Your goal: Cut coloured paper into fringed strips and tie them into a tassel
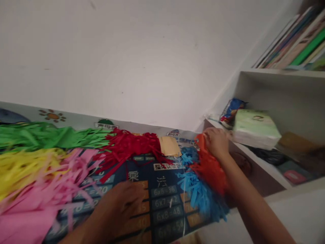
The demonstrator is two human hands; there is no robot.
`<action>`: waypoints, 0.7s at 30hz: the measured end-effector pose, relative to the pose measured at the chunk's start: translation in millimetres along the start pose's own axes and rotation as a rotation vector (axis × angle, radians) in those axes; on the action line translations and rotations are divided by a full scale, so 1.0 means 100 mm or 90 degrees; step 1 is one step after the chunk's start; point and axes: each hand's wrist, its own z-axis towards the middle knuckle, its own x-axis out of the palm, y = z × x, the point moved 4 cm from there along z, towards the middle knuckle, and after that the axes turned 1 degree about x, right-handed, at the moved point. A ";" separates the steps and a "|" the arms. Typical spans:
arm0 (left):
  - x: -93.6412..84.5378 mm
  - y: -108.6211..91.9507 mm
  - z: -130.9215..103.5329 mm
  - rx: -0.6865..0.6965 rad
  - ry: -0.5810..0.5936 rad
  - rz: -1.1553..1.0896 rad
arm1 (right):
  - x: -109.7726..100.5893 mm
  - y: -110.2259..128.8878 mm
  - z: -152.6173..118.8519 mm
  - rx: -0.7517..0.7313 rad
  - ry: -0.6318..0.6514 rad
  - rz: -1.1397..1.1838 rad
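My right hand [217, 142] is closed on the top of an orange fringed paper tassel [209, 166], at the right end of the table. The tassel's lower strips are blurred and hang over a blue fringed paper tassel [194, 188]. My left hand [119, 206] hovers low over the printed table mat [166, 201], blurred, its fingers loosely spread with nothing visible in them. Beyond it lies a red fringed paper bundle [134, 144], beside a piece of pale yellow paper [170, 146]. A thin white string [184, 203] runs down the mat.
Green [50, 135], yellow [22, 169] and pink fringed paper [45, 200] cover the table's left side. A white wall [142, 67] closes off the back. At right, a white shelf [281, 73] holds books [302, 44] and a green-white tissue pack [256, 127].
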 end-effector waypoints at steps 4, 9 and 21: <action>-0.04 0.05 0.35 -0.046 -0.001 -0.027 | 0.14 0.97 -0.11 -0.182 0.094 0.169; -0.06 0.03 0.33 -0.112 -0.046 -0.058 | 0.38 1.81 -0.49 -0.253 0.168 0.305; -0.20 0.51 0.01 -0.134 -0.009 0.009 | 0.60 2.31 -0.75 -0.304 0.239 0.451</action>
